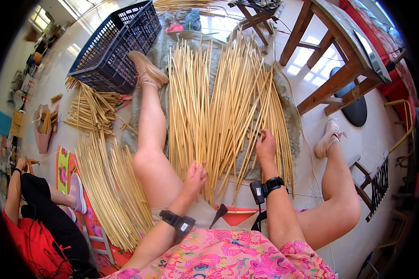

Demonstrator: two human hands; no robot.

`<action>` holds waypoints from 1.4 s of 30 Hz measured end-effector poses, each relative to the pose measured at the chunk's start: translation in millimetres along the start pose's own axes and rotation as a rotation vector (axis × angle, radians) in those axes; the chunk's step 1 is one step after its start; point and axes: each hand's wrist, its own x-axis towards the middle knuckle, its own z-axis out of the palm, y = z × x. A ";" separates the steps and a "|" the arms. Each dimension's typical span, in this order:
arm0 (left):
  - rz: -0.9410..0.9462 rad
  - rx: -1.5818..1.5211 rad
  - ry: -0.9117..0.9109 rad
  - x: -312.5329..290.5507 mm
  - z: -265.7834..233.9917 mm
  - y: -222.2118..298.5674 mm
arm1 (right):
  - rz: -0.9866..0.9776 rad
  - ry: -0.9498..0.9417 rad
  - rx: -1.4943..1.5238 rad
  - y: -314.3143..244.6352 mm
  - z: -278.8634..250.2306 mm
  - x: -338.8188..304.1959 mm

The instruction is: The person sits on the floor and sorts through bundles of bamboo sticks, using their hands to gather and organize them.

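Many long, thin straw-coloured sticks (188, 102) lie in front of me, spread in two broad groups side by side, most pointing away from me. At the near ends of the left group, my left hand (194, 180) is closed, with a stick's end at its curled fingers. Over the right group is my right hand (266, 149), its fingers bent and drawn together. Whether it holds a stick there cannot be made out. Several sticks near it lie slanted across the others. A grey-green sheet (284, 100) lies beneath the sticks.
A dark blue plastic crate (112, 51) stands far left, beside shorter stick bundles (93, 109). More long sticks (109, 190) lie left of my leg. Another person (37, 228) sits at lower left. A wooden table (330, 56) stands at right, and a cable (295, 107) crosses the floor.
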 end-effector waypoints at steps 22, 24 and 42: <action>-0.025 -0.002 0.005 -2.2 2.0 4.7 | -0.040 0.020 -0.273 -18.4 0.7 -17.6; -0.004 0.008 0.008 -2.8 0.7 4.2 | 0.021 0.055 -0.314 -13.2 -4.7 -11.8; 0.016 0.036 -0.014 -1.4 0.4 2.4 | -0.264 -0.268 0.080 -40.0 17.9 -24.9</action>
